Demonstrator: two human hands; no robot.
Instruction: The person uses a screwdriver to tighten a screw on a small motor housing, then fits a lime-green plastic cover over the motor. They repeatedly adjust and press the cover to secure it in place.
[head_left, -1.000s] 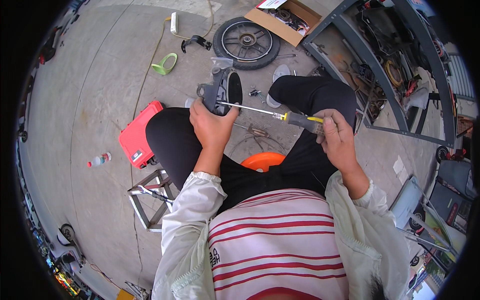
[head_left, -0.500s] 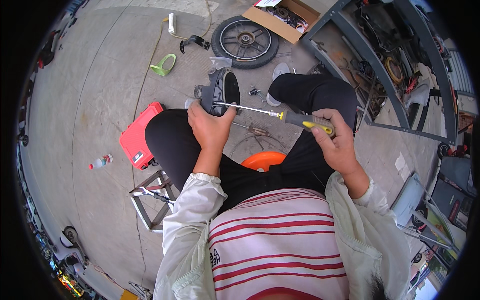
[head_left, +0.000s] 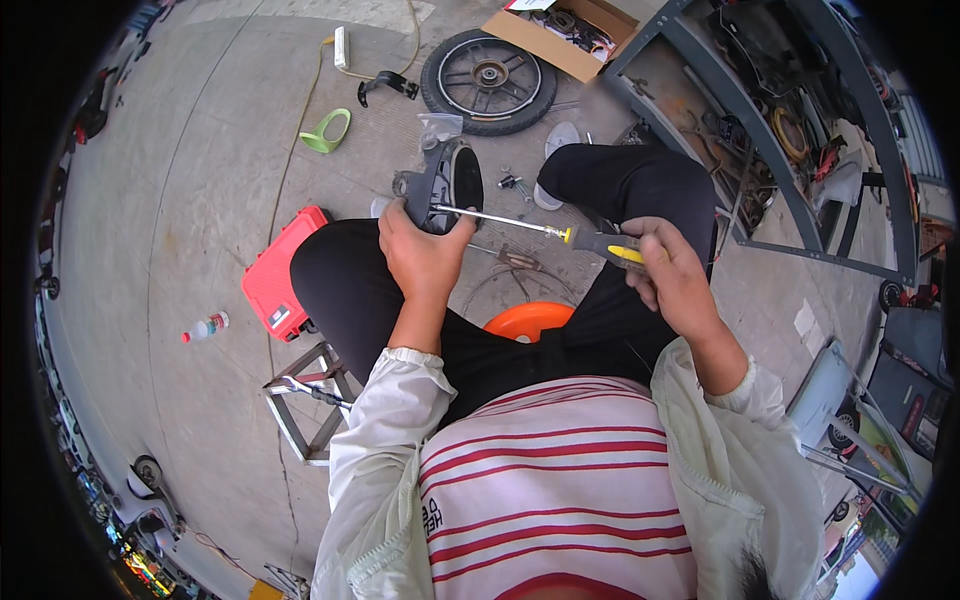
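Observation:
My left hand (head_left: 424,258) is closed around the lower end of a dark grey plastic housing (head_left: 427,182), keeping it raised above my lap. The housing has a black oval face on its right side and looks like a vehicle part. In my right hand (head_left: 682,278) is a screwdriver (head_left: 596,243) with a grey and yellow handle, my fingers wrapped round the handle's end. Its long metal shaft runs leftward, nearly level, to the housing just above my left thumb. The tip meets the housing's lower part; whatever it touches there is too small to make out.
A spoked wheel with tyre (head_left: 489,80) lies ahead, beside a cardboard box (head_left: 566,40) of parts. Left are a green ring-shaped part (head_left: 326,131), a red case (head_left: 284,275) and a bottle (head_left: 206,327). A grey metal rack (head_left: 745,140) stands right; small bolts (head_left: 515,184) lie between.
The screwdriver handle has turned about its axis, its yellow patch now facing differently. My right fingers have shifted their grip on it. My left hand and the housing stay nearly in place.

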